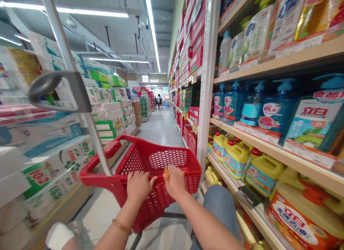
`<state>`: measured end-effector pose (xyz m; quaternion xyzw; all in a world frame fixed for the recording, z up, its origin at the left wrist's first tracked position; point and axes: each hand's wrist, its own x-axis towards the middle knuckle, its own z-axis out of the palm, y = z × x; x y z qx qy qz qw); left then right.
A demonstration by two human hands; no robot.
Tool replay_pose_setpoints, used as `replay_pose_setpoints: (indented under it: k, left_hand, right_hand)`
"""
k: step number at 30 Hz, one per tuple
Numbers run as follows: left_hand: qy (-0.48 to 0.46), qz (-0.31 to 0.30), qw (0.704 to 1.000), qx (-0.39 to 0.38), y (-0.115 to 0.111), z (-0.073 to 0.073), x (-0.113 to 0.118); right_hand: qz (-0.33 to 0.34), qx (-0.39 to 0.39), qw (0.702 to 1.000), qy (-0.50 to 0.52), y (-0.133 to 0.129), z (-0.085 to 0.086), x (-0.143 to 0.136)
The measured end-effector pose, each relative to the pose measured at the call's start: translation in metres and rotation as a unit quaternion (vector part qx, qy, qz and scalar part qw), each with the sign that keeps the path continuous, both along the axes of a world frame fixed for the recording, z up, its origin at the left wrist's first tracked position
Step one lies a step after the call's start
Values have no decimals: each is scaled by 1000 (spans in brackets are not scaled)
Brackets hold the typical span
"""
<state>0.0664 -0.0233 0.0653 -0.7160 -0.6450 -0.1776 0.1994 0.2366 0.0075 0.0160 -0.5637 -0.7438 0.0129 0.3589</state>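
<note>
A red plastic shopping basket (157, 203) with perforated walls stands before me, tilted in view. My left hand (138, 187) lies over its near rim, fingers curled to the inside and thumb pointing right. Just to the right, my right hand (173, 182) is closed around a small orange item (167, 174) at the same rim. Most of that item is covered by the fingers, so its kind is unclear. A metal pole with a grey loop handle (77, 92) rises at the basket's left side.
Shelves on the right hold blue pump bottles (276, 108), yellow jugs (264, 171) and a large orange-labelled pump bottle (306, 214). Stacked paper packs (59, 167) line the left. A tiled aisle (158, 130) runs ahead, with a person (158, 100) far off. My knee (220, 207) is beside the shelf.
</note>
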Motion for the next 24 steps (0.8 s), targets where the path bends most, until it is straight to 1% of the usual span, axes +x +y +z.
replay_pose_setpoints:
  k: [3,5,8,10,11,14,16,17,18,19,20,21,22,23,24]
  left_hand:
    - [12,-12,1000,4,-4,0,11]
    - [23,-15,1000,7,-7,2,10]
    - [21,9,999,35,-12,7,4]
    - [10,21,999,49,-12,10,3]
    - [7,22,999,49,-12,11,4]
    - [6,23,999,28,-10,12,9]
    - [1,-4,1000,21,-14,14,8]
    - [-5,-30,999,31,-18,16,4]
    - [-14,-58,997,56,-23,19,-2]
    - [-25,-84,992,95,-28,23,-12]
    - [-36,-92,984,150,-34,27,-23]
    - [-48,-83,971,219,-39,32,-37]
    - [-65,-53,958,275,-42,37,-51]
    - [-80,-12,946,314,-43,43,-66]
    - [-89,37,939,329,-43,48,-79]
  right_hand:
    - [52,20,998,0,1,-3,-6]
    - [62,23,998,1,6,-5,0]
    - [29,4,1000,10,14,-3,10]
    - [8,-11,1000,26,13,-1,8]
    - [12,-12,999,33,11,0,3]
    - [74,9,996,45,-2,0,-12]
    - [109,19,993,45,-8,0,-16]
    - [113,17,992,47,-9,1,-14]
    - [108,12,993,51,-8,1,-11]
    - [101,6,993,56,-6,2,-6]
    - [91,0,994,62,-4,3,-2]
    - [82,-3,994,69,-2,3,1]
    - [73,-5,994,76,0,4,3]
    - [68,-4,994,80,1,4,3]
    - [66,-1,994,84,1,3,2]
